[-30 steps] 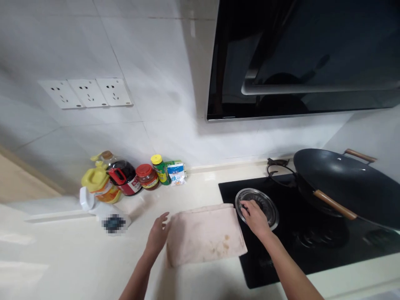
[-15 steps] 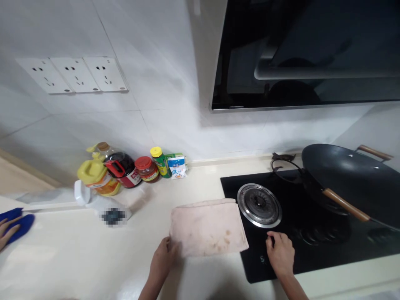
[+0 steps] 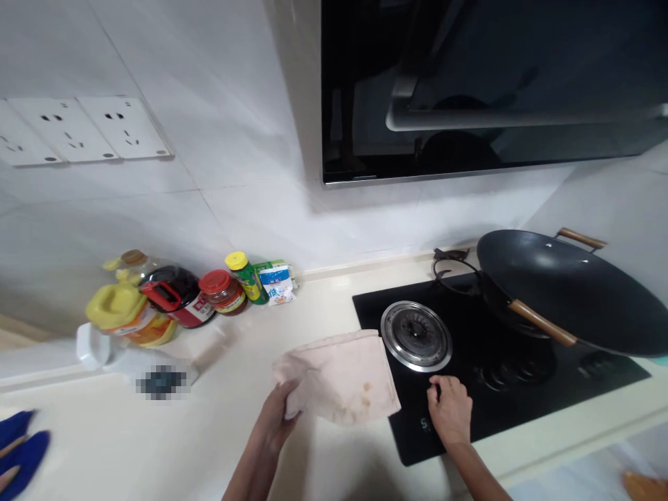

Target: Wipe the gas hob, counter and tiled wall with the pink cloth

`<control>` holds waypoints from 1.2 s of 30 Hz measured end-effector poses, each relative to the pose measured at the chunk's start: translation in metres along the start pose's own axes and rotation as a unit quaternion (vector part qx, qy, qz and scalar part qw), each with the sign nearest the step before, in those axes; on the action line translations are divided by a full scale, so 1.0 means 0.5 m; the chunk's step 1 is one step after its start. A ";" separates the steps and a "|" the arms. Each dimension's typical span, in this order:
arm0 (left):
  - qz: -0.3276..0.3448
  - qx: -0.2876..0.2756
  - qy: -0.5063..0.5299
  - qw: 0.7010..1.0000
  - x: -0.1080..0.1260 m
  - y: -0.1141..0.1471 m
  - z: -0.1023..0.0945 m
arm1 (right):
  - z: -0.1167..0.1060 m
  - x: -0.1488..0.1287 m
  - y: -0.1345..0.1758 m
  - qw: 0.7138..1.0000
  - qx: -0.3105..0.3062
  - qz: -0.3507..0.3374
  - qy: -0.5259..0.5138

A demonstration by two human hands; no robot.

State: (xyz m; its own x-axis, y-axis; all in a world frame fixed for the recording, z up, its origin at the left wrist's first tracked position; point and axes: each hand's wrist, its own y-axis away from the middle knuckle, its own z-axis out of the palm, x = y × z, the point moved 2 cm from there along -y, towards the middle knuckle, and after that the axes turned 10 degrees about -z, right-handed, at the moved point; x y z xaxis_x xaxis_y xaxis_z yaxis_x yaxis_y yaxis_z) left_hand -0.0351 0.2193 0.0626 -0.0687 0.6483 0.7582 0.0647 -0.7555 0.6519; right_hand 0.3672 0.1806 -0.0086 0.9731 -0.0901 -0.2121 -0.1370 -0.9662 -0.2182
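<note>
A pale pink cloth (image 3: 347,372) with brown stains is spread on the counter, its right corner overlapping the edge of the black cooktop (image 3: 470,417). My left hand (image 3: 276,412) pinches the cloth's left side, which is bunched up and creased at the fingers. My right hand (image 3: 451,409) is above the cooktop's front left part, apart from the cloth. Its fingers are curled in and I see nothing in them. Just behind this hand is the round metal burner (image 3: 416,335).
A black wok (image 3: 563,292) with wooden handles sits on the right burner under a dark range hood (image 3: 470,83). Along the wall stand a red-lidded jar (image 3: 223,292), a yellow-capped bottle (image 3: 248,278) and a white spray bottle (image 3: 136,362). Another person's fingers rest on a blue cloth (image 3: 28,456).
My left hand has closed on the cloth's left edge and bunched it up. My right hand keeps its place by the burner. The view has shifted to the right.
</note>
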 end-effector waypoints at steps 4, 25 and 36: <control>0.018 -0.056 0.047 0.997 0.051 0.011 0.112 | 0.015 0.008 0.001 1.000 0.029 -0.004 -0.008; 0.159 -0.004 -0.307 0.938 -0.106 0.007 0.107 | 0.027 0.019 0.005 0.996 0.084 -0.026 -0.015; 0.200 0.007 -0.486 0.851 0.067 -0.065 0.262 | 0.022 0.006 -0.001 0.997 0.078 -0.019 0.000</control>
State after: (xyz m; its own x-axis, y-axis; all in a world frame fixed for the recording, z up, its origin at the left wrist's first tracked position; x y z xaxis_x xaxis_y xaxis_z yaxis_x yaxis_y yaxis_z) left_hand 0.0907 0.2780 0.0679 0.8169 0.1163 0.5649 -0.0978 -0.9373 0.3345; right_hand 0.3680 0.1833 -0.0197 0.9779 -0.0544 -0.2019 -0.1277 -0.9199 -0.3708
